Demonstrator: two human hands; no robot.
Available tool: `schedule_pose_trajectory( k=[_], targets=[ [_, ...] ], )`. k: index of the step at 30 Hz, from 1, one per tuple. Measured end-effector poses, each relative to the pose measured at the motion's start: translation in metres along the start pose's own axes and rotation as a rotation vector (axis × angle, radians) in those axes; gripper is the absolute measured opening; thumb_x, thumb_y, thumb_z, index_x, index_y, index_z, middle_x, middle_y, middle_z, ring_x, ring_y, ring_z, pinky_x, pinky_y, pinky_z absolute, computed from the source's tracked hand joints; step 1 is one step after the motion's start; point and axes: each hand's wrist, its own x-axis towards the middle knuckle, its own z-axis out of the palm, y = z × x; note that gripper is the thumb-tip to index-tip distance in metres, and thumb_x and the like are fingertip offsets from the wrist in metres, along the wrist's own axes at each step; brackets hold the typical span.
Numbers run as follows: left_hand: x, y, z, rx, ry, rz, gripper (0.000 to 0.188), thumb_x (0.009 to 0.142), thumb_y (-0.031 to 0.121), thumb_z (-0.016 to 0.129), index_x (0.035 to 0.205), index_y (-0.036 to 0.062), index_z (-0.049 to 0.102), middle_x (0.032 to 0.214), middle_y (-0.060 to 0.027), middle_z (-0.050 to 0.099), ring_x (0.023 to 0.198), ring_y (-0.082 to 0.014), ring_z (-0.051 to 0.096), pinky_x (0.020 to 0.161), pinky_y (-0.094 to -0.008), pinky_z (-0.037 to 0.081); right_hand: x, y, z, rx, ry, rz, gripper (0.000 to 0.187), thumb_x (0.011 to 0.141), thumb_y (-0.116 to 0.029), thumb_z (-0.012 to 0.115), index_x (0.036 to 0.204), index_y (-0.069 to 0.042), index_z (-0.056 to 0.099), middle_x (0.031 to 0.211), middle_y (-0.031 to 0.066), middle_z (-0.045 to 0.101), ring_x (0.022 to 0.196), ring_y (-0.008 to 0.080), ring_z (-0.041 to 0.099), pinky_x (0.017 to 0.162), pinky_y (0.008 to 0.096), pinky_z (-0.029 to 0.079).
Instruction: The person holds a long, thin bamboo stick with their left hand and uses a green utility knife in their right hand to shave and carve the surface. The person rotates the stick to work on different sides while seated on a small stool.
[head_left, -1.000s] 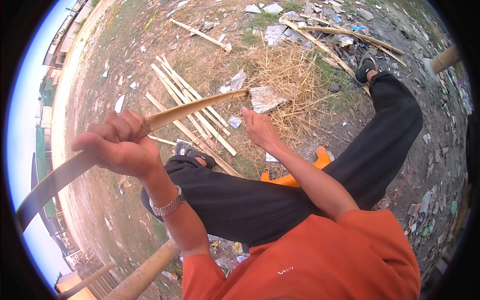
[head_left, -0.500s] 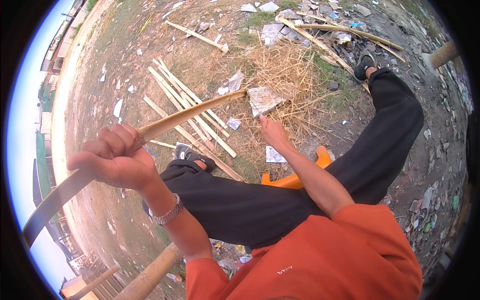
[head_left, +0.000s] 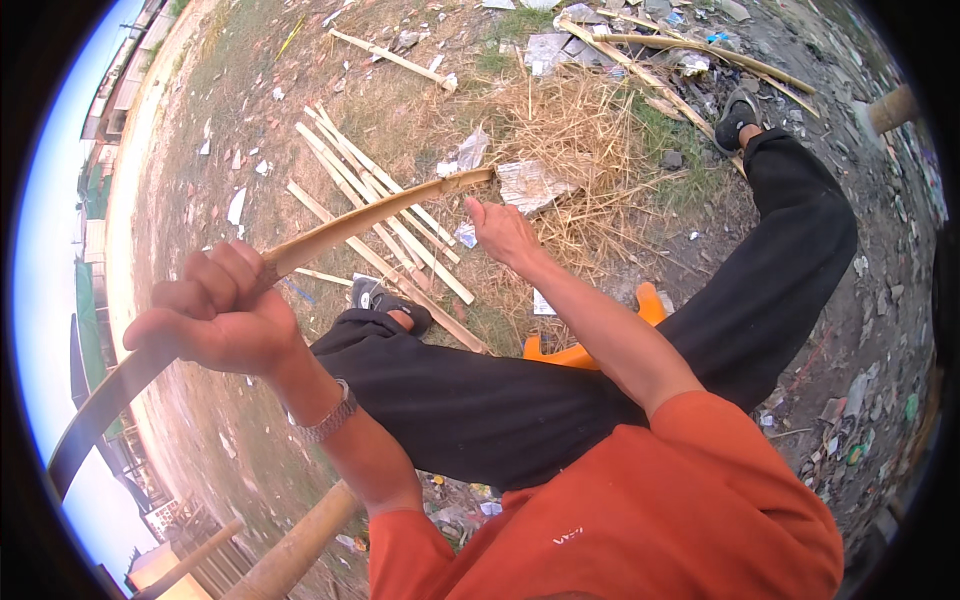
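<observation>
My left hand (head_left: pixel 215 315), with a metal watch on its wrist, is wrapped round a long split bamboo strip (head_left: pixel 345 225). One end of the strip passes behind the hand to the lower left, and the other reaches out over the ground to a flat pale slab (head_left: pixel 535 186). My right hand (head_left: pixel 503 235) is just below the strip's far end, apart from it. Its thumb points up and its fingers are curled in; whatever they may hold is hidden. Several cut bamboo strips (head_left: pixel 385 195) lie on the ground beyond the strip.
Dry straw (head_left: pixel 590 130) surrounds the slab. An orange plastic piece of furniture (head_left: pixel 575 355) shows beneath my legs. Bamboo lengths (head_left: pixel 700 55) and rubble lie at the upper right, near my right shoe (head_left: pixel 738 120). A thick bamboo pole (head_left: pixel 295 545) stands at the lower left.
My right hand has moved up and to the left, from the slab's lower edge toward the strip's end. My left hand has shifted slightly left, still gripping the strip.
</observation>
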Motion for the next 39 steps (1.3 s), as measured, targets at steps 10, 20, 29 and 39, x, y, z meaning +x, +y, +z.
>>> schedule_pose_trajectory(
  k=[10,20,29,39],
  targets=[
    [-0.003,0.000,-0.001,-0.026,-0.035,-0.008,0.059,0.091,0.064,0.032,0.058,0.0169,0.018,0.049,0.0051,0.015,0.043,-0.0084,0.011,0.041,-0.0257,0.015,0.011,0.003,-0.016,-0.134,-0.059,0.093,0.063,0.098,-0.046,0.028,0.089,0.003,0.066,0.084,0.0287,0.063,0.085,0.0443,0.062,0.078,0.0515,0.049],
    [-0.001,-0.002,-0.003,-0.018,0.025,-0.019,0.058,0.092,0.062,0.034,0.058,0.0170,0.020,0.049,0.0053,0.013,0.043,-0.0084,0.011,0.041,-0.0252,0.014,0.037,0.029,0.008,-0.383,0.107,-0.147,0.058,0.097,-0.048,0.033,0.085,-0.003,0.067,0.081,0.0211,0.067,0.077,0.0376,0.066,0.068,0.0458,0.053],
    [0.002,0.001,-0.016,-0.008,0.125,-0.036,0.055,0.095,0.056,0.035,0.059,0.0164,0.021,0.049,0.0050,0.014,0.042,-0.0082,0.014,0.041,-0.0250,0.016,0.055,0.050,-0.095,-0.561,0.054,0.224,0.051,0.099,-0.038,0.037,0.089,0.000,0.069,0.085,0.0184,0.068,0.082,0.0315,0.068,0.069,0.0391,0.053],
    [0.006,-0.011,-0.031,-0.159,-0.320,0.014,0.056,0.092,0.062,0.026,0.063,0.0150,0.025,0.047,0.0039,0.018,0.037,-0.0087,0.017,0.037,-0.0265,0.021,-0.085,-0.135,-0.064,0.230,-0.144,-0.234,0.052,0.100,-0.040,0.029,0.083,0.003,0.055,0.076,0.0271,0.060,0.074,0.0420,0.058,0.070,0.0504,0.042]
  ],
)
